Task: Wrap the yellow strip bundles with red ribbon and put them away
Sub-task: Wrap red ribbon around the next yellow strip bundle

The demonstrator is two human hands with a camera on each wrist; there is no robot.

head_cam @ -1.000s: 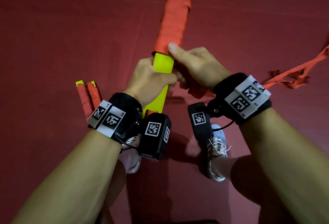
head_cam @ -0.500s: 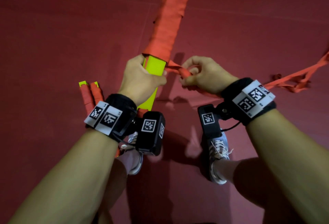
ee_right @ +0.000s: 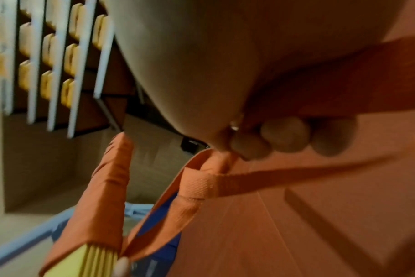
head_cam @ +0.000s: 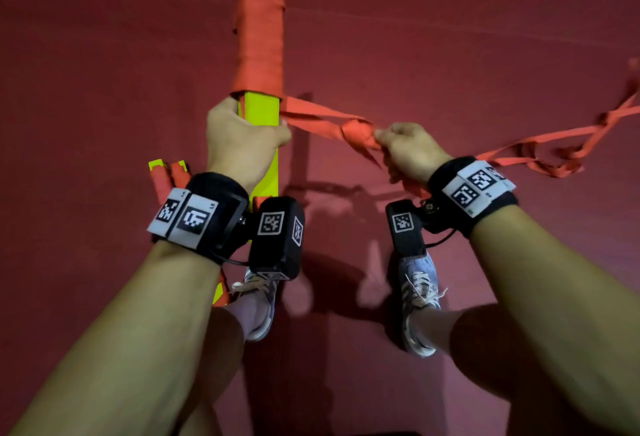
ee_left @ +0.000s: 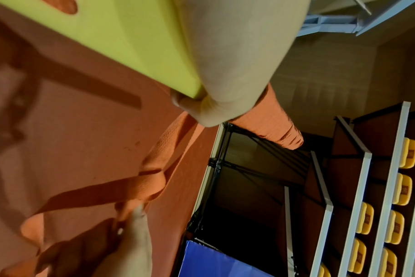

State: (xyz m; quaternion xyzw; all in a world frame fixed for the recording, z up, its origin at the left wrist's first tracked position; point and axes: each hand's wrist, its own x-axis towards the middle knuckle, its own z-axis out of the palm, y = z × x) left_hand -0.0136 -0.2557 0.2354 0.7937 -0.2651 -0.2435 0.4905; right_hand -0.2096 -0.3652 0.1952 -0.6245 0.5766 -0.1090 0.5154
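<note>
**Ribbon drawn taut on a half-wrapped bundle**

Seen from above, a person stands in laced shoes (head_cam: 420,297) on a dark red floor (head_cam: 104,72), with both forearms reaching forward and a black camera unit (head_cam: 277,235) strapped at each wrist. The left hand (head_cam: 242,145) has its fingers and thumb curled round the yellow strip bundle (head_cam: 261,113), gripping the bare yellow length just below the wrapped part. The bundle runs from beside the left shoe away towards the far edge of the floor, and its far stretch is covered in red ribbon (head_cam: 322,117). Whether its near end touches the floor cannot be told.

The right hand (head_cam: 408,155), well to the right of the bundle, has its fingers curled shut on the ribbon. It holds the ribbon stretched between the wrap's lower edge and the fist. Behind that hand, the loose ribbon trails in twists across the floor to the right edge.

Two wrapped bundles (head_cam: 166,176) with yellow ends showing lie on the floor left of the left wrist. Faint seams cross the floor farther off.

The wrist views show the room beyond: tiers of yellow seats (ee_left: 407,151) behind pale rails, a dark metal frame (ee_left: 216,163) and a blue pad (ee_left: 216,262).
</note>
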